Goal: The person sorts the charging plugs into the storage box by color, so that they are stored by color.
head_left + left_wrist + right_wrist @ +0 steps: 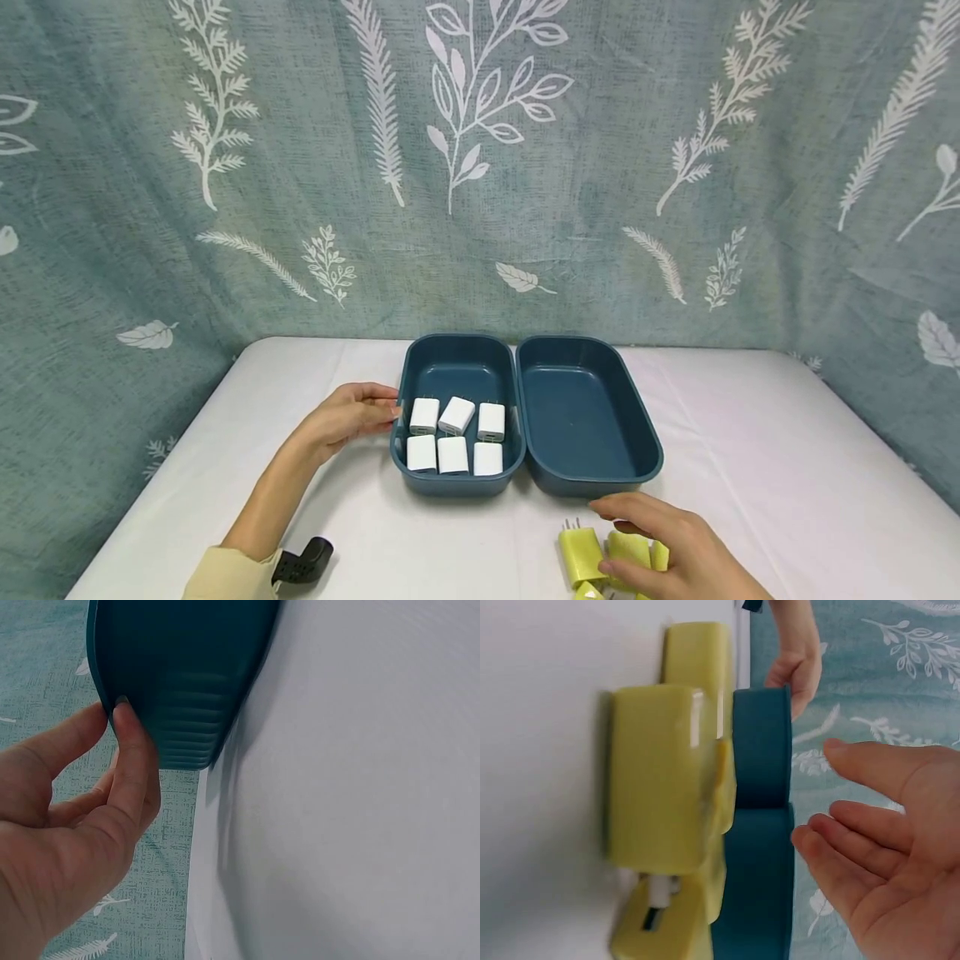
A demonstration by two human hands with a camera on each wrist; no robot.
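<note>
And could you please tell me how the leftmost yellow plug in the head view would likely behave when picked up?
The yellow plug is probably stiff, given its moulded shape. Its smooth, shiny sides may feel slippery. Its flat faces suggest it won't readily roll.

You faced a blue-green cloth (600,287) that hung, lightly rumpled, across the far side and came round to the left and right. It was printed with white sprigs, feathery fronds and single leaves; a large sprig (459,112) stood out near the middle. Before you spread a white table (787,467), its far corners rounded, a faint crease running near to far on the right. Your light was soft and diffuse.
</note>
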